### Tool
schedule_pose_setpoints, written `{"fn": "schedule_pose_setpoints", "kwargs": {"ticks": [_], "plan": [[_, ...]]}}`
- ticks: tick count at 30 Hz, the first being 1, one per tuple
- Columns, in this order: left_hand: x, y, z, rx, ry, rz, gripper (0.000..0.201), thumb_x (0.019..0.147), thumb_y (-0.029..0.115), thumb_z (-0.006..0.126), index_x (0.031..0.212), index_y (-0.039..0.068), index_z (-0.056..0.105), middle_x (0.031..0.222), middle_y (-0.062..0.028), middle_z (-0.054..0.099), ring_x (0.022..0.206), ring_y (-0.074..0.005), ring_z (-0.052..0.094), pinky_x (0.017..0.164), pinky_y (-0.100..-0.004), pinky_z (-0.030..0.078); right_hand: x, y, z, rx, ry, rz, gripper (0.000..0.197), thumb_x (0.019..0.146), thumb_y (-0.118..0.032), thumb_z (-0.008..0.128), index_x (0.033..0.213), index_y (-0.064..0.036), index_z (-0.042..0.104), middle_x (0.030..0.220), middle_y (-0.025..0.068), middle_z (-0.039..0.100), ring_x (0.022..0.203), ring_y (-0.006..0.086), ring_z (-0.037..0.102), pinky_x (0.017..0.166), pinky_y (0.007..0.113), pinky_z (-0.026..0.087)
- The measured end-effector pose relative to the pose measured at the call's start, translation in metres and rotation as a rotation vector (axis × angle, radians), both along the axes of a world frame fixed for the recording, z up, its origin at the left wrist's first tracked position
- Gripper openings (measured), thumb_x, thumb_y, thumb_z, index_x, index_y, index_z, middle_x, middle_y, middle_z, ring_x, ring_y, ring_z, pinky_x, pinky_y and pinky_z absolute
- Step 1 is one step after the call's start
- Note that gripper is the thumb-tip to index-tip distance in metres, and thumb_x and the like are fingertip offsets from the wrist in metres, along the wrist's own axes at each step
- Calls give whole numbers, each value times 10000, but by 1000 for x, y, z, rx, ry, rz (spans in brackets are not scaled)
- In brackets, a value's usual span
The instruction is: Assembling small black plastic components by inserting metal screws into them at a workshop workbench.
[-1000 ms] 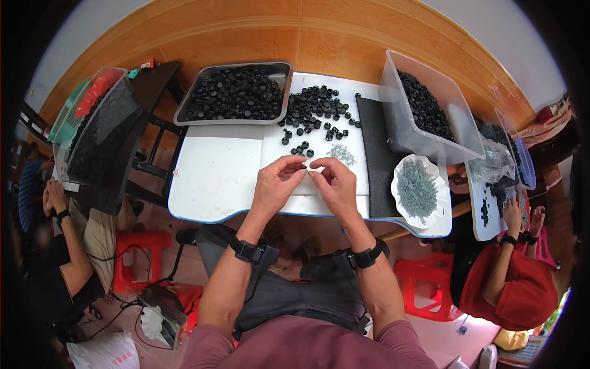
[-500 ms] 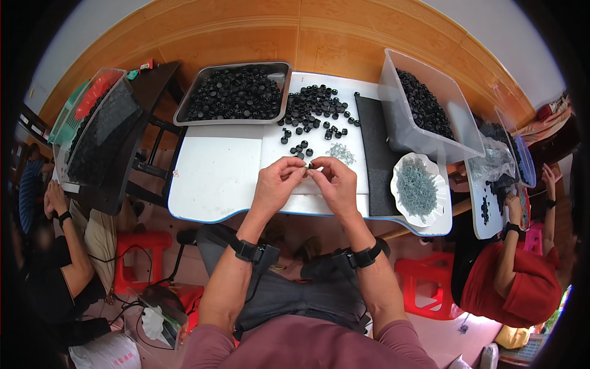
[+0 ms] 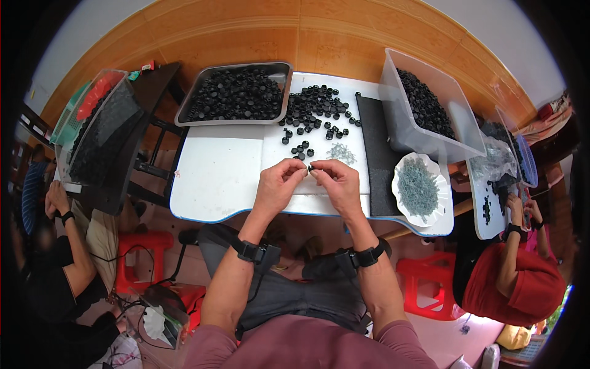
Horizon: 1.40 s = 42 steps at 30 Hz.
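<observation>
Pinching one small round black plastic cap [image 3: 310, 166], left hand [image 3: 278, 184] and right hand [image 3: 337, 183] fingertips together, glossy white table [image 3: 215, 172].

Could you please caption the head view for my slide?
Both hands pinch a small black cap above a white table.

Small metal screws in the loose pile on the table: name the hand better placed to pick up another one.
Right hand, probably: the screw pile lies just beyond its knuckles, while the left hand sits farther away.
</observation>
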<state>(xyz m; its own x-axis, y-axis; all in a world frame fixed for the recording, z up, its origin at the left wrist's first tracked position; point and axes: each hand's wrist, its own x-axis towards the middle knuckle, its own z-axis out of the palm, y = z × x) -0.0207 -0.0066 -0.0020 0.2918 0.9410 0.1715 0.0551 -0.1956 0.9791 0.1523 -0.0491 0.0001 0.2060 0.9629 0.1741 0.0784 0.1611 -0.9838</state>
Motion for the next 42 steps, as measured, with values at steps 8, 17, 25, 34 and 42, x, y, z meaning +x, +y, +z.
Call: {"fn": "schedule_pose_setpoints", "kwargs": {"ticks": [8, 17, 25, 34, 42], "plan": [[-1, 1, 2, 44, 84, -40, 197, 928, 109, 769, 1090, 3, 730, 838, -43, 744, 748, -73, 665, 681, -241, 534, 0, 1, -3, 14, -12, -12, 171, 912, -29, 749, 1075, 20, 765, 900, 55, 751, 733, 74, 658, 658, 223, 524], [8, 10, -2, 395, 403, 297, 345, 836, 46, 784, 1170, 4, 710, 921, -83, 623, 692, -169, 560, 669, -313, 509, -4, 4, -4, 72, -8, -172, 163, 896, -36, 768, 1052, 11, 767, 906, 37, 743, 713, 59, 634, 639, 219, 512], [15, 3, 5, 228, 299, 310, 275, 826, 54, 780, 1093, 12, 730, 907, -85, 695, 708, -156, 630, 656, -310, 521, -3, 2, -1, 95, -98, -187, 167, 876, -41, 776, 1039, -4, 769, 879, 40, 732, 674, 62, 616, 598, 223, 485], [12, 1, 4, 386, 274, 222, 268, 830, 27, 770, 1095, 24, 736, 886, -65, 690, 700, -137, 619, 660, -276, 522, -6, 1, 4, 168, -209, -164, 164, 873, -47, 768, 1032, -8, 764, 883, 68, 733, 647, 97, 622, 581, 249, 484], [10, 2, 0, 387, 263, 176, 270, 844, 30, 765, 1113, 30, 738, 872, -66, 686, 715, -145, 641, 668, -279, 532, -8, 2, 7, 213, -305, -136, 170, 873, -36, 766, 1040, -4, 759, 891, 83, 727, 644, 129, 632, 589, 267, 498]]}}
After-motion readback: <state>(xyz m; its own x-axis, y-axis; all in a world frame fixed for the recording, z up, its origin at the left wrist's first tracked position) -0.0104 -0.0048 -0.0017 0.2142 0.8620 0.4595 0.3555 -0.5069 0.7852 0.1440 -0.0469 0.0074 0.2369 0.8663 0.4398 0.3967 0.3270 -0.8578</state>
